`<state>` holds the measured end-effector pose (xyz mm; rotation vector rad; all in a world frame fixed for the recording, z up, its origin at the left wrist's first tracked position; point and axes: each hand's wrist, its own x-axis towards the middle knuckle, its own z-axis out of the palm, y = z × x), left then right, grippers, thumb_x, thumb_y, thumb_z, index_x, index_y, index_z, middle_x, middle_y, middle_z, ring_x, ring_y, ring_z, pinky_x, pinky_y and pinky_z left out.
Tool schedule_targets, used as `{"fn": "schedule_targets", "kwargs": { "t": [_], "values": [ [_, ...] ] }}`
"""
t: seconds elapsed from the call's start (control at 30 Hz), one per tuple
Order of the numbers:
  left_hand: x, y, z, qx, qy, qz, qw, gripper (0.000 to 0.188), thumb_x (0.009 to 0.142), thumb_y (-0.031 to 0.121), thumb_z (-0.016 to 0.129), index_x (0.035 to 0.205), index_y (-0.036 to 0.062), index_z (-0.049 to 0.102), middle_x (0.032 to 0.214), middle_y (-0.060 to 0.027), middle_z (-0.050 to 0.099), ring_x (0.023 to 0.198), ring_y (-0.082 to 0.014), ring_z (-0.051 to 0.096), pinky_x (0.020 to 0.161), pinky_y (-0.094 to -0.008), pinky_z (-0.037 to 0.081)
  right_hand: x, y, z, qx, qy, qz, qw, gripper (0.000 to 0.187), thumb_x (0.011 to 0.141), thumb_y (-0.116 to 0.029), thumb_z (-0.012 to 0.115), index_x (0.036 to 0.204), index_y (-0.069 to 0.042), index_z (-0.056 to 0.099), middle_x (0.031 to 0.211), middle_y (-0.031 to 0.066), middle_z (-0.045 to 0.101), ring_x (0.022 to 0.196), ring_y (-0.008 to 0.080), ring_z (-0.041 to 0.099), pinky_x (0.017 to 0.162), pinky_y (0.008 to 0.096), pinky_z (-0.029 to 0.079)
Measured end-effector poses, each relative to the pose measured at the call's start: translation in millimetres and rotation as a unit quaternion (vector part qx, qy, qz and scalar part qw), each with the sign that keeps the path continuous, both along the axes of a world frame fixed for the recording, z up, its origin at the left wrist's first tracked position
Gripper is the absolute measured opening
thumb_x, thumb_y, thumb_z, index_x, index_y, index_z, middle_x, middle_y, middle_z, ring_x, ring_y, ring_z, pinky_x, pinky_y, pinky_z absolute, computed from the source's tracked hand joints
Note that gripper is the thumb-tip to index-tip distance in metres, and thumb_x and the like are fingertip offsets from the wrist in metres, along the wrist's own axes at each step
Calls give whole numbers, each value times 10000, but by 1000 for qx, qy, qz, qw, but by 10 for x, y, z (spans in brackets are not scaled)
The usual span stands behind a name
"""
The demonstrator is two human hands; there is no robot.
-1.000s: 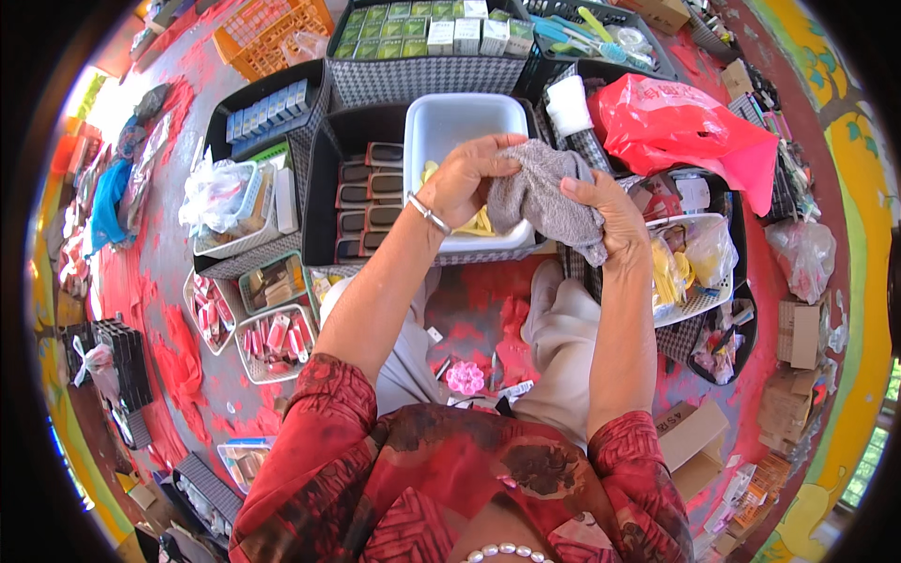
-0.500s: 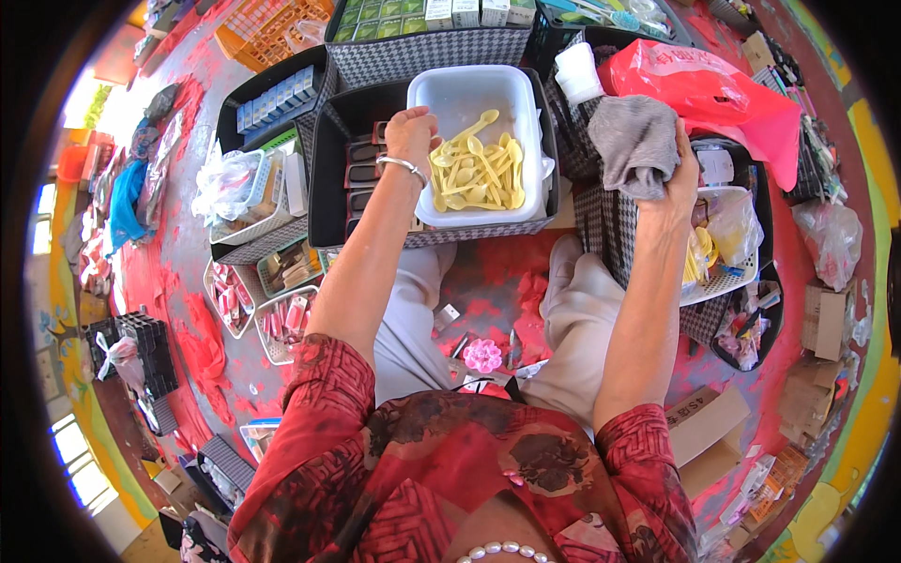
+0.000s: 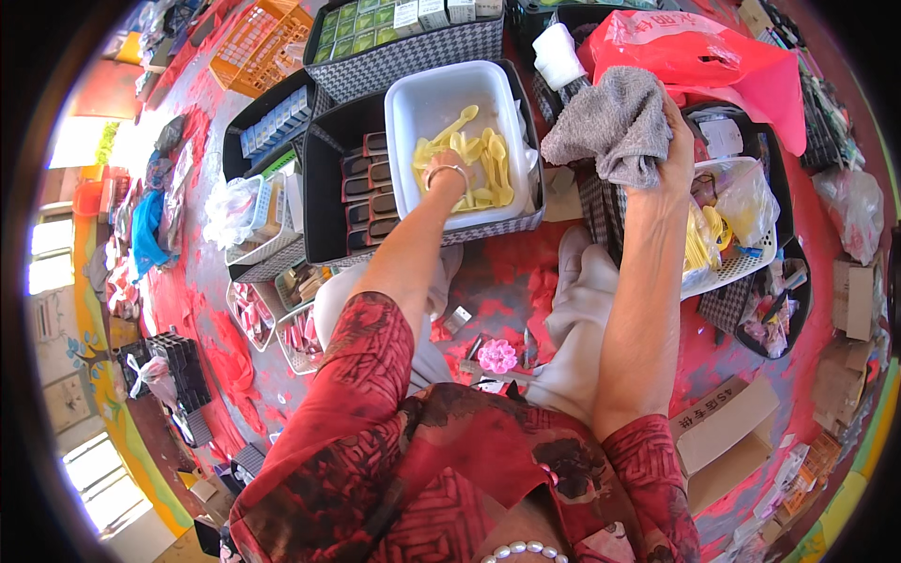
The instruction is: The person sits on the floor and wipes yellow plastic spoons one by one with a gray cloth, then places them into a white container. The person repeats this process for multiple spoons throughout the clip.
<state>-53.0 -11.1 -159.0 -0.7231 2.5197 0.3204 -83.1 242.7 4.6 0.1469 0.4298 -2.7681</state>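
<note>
Yellow plastic spoons [image 3: 495, 150] lie heaped in a white plastic tub [image 3: 450, 79], which rests on a black box [image 3: 324, 174] with a houndstooth front. My left hand [image 3: 447, 167], a bracelet at its wrist, reaches down into the heap. The spoons and the hand itself hide its fingers, so I cannot make out whether it grips any. My right hand [image 3: 678, 155] is closed on a crumpled grey cloth [image 3: 612, 127], held up to the right of the tub. Dark reddish handled items [image 3: 369, 202] stand in rows in the black box beside the tub.
Behind the tub, a houndstooth box [image 3: 413, 47] holds green and white packets. A red plastic bag [image 3: 694, 56] and a white roll [image 3: 558, 56] lie at the back right. A white basket [image 3: 741, 272] with yellow items is right of my forearm; a cardboard box [image 3: 723, 432] stands nearer.
My left hand has moved from the tub's left rim down into the spoons. The grey cloth in my right hand has shifted left and hangs more spread out.
</note>
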Motion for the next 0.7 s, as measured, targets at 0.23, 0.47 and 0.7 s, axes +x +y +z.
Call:
{"fn": "schedule_targets", "kwargs": {
  "t": [0.23,0.47,0.7],
  "values": [
    [77,-566,402,180,18,4,984,285,758,241,546,842,-16,635,792,-176,652,664,-232,651,637,-318,529,-1,5,12,-33,8,39,999,222,865,-217,539,943,-17,595,894,109,646,820,254,626,776,393,514],
    [301,-530,961,387,125,106,907,274,882,176,391,880,-19,584,689,-108,609,526,-147,612,456,-234,499,-7,-203,-41,85,-22,8,996,167,852,-178,564,934,-33,579,863,89,634,769,224,624,741,361,524],
    [302,-464,694,321,116,-19,940,264,876,127,397,869,-49,594,882,-125,663,679,-181,668,567,-278,552,27,-255,-63,130,-53,14,990,196,856,-191,563,965,-29,575,889,95,634,786,234,626,745,373,524]
  ]
}}
